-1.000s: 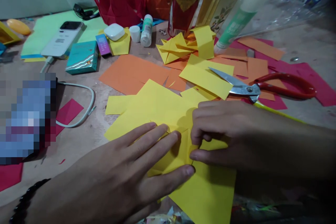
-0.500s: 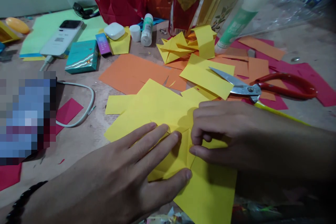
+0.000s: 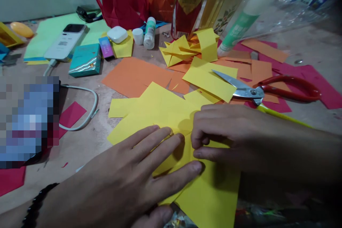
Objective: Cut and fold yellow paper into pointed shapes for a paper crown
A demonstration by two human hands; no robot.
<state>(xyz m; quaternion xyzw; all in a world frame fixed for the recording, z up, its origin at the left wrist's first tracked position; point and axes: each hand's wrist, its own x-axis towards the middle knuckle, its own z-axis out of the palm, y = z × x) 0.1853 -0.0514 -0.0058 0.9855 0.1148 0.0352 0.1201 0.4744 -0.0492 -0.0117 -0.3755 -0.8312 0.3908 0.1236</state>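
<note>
The bare left hand (image 3: 114,174), fingers spread, is resting across creased yellow paper sheets (image 3: 160,108) that are lying on the brownish bench (image 3: 103,123). The bare right hand (image 3: 224,131) is curling over them; whether it is pinching paper, I cannot tell. Red-handled metal scissors (image 3: 257,93) are lying beyond.

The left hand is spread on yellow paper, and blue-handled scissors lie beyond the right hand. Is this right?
Not blue: red-handled scissors lie beyond the right hand, as the head view shows. The left hand is spread on yellow paper.
</note>
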